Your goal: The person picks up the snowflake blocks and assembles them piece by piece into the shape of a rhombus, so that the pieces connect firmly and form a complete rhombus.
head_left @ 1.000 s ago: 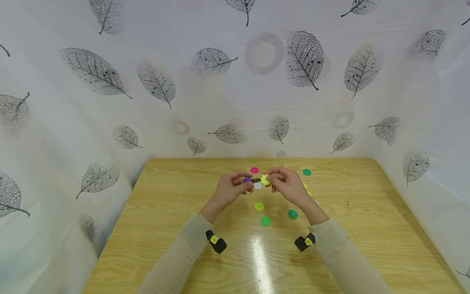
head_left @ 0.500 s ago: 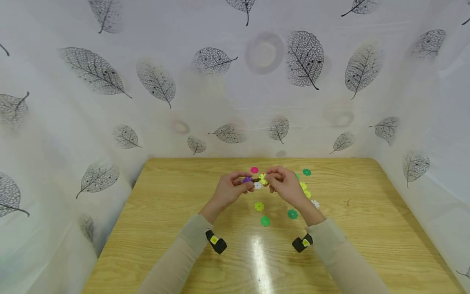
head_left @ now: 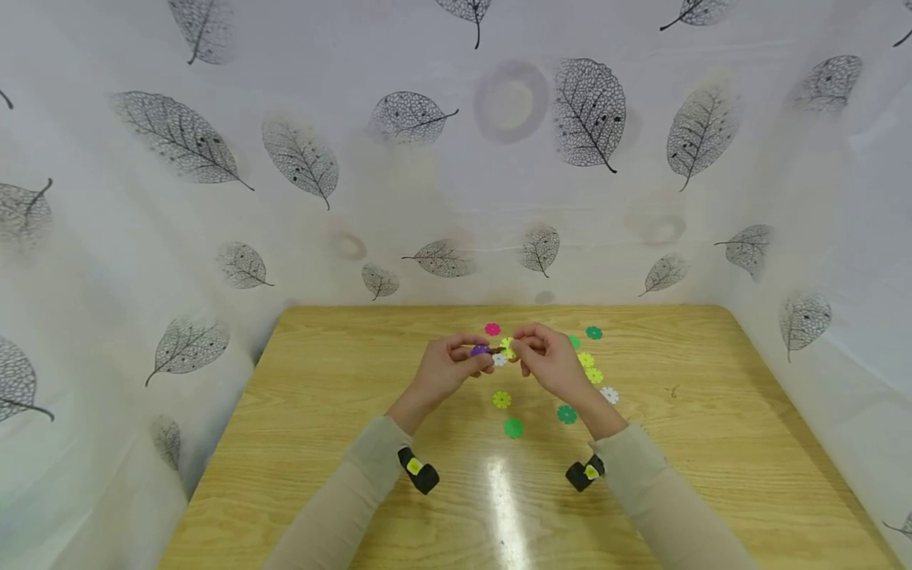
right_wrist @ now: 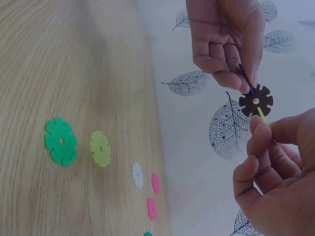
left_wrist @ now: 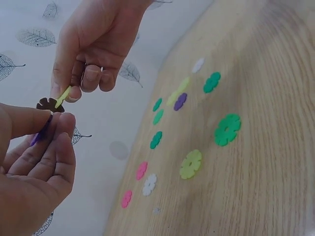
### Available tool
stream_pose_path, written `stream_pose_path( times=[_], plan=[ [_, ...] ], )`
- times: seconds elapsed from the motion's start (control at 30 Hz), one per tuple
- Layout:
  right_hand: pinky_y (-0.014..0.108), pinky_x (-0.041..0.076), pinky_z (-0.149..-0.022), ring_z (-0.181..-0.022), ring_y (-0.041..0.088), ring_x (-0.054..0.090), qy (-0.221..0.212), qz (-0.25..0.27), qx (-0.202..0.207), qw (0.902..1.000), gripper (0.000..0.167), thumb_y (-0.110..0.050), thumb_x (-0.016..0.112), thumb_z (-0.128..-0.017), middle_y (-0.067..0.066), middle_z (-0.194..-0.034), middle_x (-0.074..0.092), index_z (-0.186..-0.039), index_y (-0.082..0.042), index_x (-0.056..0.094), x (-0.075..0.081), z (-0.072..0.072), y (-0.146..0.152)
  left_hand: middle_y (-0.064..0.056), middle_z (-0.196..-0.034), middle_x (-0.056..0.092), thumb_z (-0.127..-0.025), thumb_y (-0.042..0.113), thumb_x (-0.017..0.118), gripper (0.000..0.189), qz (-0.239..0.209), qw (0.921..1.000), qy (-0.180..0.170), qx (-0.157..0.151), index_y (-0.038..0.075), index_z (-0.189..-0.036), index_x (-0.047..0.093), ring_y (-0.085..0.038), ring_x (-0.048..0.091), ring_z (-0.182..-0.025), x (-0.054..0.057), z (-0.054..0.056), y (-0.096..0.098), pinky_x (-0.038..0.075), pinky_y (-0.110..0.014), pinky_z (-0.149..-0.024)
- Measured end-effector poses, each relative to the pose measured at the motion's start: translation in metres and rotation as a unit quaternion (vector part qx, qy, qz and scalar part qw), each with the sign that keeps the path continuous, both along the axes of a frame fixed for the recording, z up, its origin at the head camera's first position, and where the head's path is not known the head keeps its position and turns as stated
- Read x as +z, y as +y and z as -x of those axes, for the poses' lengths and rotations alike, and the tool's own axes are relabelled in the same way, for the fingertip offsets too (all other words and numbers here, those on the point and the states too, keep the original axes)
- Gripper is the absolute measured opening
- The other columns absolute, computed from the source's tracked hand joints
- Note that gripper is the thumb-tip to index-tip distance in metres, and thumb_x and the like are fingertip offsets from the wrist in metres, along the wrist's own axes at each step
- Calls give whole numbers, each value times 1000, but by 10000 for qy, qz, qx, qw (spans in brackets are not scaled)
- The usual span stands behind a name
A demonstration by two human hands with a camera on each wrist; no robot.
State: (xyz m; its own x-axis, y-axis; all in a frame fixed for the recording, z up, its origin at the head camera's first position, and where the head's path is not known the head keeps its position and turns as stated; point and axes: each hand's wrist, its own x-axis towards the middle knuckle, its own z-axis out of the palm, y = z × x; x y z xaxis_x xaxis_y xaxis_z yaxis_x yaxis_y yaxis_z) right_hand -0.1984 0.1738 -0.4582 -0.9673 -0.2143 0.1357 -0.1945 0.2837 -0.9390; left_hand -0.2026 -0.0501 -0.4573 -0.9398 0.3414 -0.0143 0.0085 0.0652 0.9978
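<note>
As left hand (head_left: 443, 370) pinches purple disc (left_wrist: 41, 132), yellow wrist label (head_left: 414, 466), unreadable

Left forearm (head_left: 335, 500) angles up from bottom left of the head view, right forearm (head_left: 677, 500) from bottom right; left hand (head_left: 445, 368) and right hand (head_left: 556, 362) kinda face off below centre, both pinching.

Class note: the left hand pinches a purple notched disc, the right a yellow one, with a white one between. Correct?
Only the middle colour is wrong: the right wrist view shows a brown notched disc between the purple disc and the yellow disc.
</note>
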Motion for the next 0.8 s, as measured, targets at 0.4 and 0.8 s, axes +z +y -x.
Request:
stream_pose_path(
  times=[0.4, 0.8],
  plan=[
    [23, 44, -50, -63, 13, 64, -102, -69, 140, 9998, 27, -16, 63, -107, 19, -95, 77, -126, 3, 66, 2, 0, -1, -19, -106, 80, -100, 7, 72, 30, -22, 9992, -251, -320, -1, -129, 68, -14, 78, -86, -5, 2, -1, 67, -39, -85],
    [25, 42, -49, -63, 20, 64, -146, -267, 265, 9992, 25, -20, 63, -107, 12, -91, 78, -126, -4, 68, 1, -3, -4, -18, -105, 79, -101, 12, 72, 33, -89, 9988, -245, -421, 1, -132, 68, -24, 81, -89, -6, 0, 1, 68, -39, -82]
  ],
)
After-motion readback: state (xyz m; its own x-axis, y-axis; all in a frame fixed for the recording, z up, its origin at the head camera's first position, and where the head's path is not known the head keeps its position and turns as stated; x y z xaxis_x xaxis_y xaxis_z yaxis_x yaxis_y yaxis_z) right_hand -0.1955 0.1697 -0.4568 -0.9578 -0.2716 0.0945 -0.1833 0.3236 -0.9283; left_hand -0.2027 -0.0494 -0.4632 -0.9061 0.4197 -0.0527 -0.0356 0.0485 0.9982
